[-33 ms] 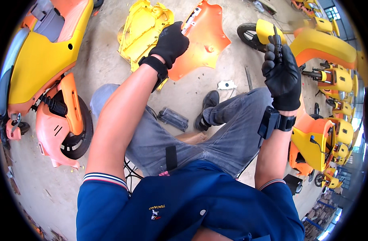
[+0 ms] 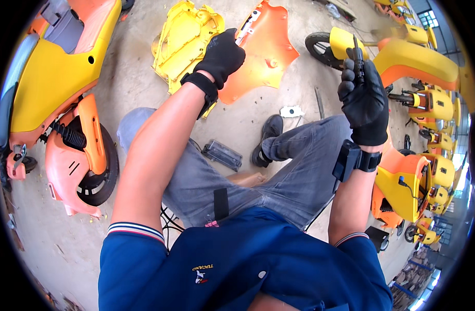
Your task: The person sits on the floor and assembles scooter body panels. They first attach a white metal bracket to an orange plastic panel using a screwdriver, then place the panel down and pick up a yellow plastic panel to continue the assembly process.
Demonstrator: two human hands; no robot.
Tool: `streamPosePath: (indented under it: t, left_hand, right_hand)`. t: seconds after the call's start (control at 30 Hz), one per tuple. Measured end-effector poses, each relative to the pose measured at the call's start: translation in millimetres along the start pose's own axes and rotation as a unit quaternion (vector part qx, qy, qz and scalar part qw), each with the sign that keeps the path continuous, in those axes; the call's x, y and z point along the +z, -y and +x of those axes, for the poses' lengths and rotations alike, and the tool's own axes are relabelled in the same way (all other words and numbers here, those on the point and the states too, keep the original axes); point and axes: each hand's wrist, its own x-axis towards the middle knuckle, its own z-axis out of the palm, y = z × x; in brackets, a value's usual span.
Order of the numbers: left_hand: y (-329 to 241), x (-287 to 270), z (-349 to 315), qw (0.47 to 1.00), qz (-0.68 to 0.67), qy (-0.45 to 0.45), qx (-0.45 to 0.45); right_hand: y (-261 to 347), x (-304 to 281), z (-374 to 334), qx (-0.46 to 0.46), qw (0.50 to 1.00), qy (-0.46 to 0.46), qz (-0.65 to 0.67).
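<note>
My left hand (image 2: 222, 54), in a black glove, grips the near edge of an orange plastic scooter body panel (image 2: 271, 49) that lies on the concrete floor. A yellow body panel (image 2: 183, 36) lies just left of it, partly under my wrist. My right hand (image 2: 364, 101), also in a black glove, is raised above my right knee and closed around a slim black tool (image 2: 357, 57) that points upward. A black strap-on device (image 2: 351, 160) sits on that wrist. I am seated with my legs in grey trousers stretched forward.
A yellow and orange scooter (image 2: 56, 78) with its rear wheel exposed stands at the left. Several yellow scooters (image 2: 429, 103) line the right side. On the floor lie a dark clear box (image 2: 222, 154), a small white part (image 2: 291, 111) and a thin rod (image 2: 319, 102).
</note>
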Motion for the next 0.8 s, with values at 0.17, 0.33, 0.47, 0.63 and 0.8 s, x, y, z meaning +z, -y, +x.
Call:
streamPosePath:
  t: [0.17, 0.33, 0.47, 0.63, 0.8]
  left_hand:
    - [-10, 7, 9, 0.999, -0.035, -0.017, 0.007]
    - [-6, 6, 9, 0.993, -0.113, 0.004, -0.019]
    - [-18, 2, 9, 0.982, -0.176, 0.02, -0.07]
    - [-28, 8, 8, 0.966, -0.24, 0.04, -0.088]
    - [-43, 16, 2, 0.955, -0.257, 0.051, -0.138]
  right_hand:
    - [-2, 18, -10, -0.001, 0.999, -0.01, -0.045]
    - [-21, 32, -15, 0.021, 0.991, -0.073, -0.109]
    - [-62, 14, -18, 0.072, 0.982, -0.154, -0.085]
    - [-107, -1, -6, 0.07, 0.932, -0.211, -0.285]
    - [-144, -18, 4, 0.031, 0.906, -0.232, -0.352]
